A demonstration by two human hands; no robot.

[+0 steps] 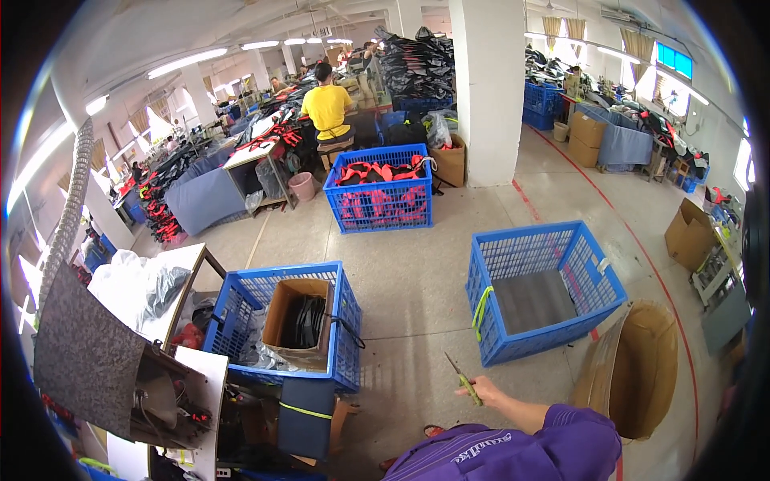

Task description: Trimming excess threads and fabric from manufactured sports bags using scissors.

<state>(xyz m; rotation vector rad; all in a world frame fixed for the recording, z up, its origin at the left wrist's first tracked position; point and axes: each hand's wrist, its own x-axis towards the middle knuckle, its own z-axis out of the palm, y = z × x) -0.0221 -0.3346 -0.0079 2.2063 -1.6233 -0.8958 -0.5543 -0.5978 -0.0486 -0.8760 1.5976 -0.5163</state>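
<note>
My right hand (488, 391) reaches out from a purple sleeve at the lower middle. Its fingers are closed round a pair of scissors (468, 388) with yellow-green handles. The narrow blades point up and to the left, over the bare floor, touching nothing. Ahead and to the right of the hand stands a large blue plastic crate (536, 346) with a grey sheet (533, 301) lying on its bottom. My left hand does not show.
At left, a blue crate (346, 353) holds a cardboard box (321, 353) of black pieces. A tall open carton (597, 377) stands close at right. Farther off are a crate (381, 210) of red-and-black pieces, a white pillar (491, 96) and a seated person in yellow (327, 108).
</note>
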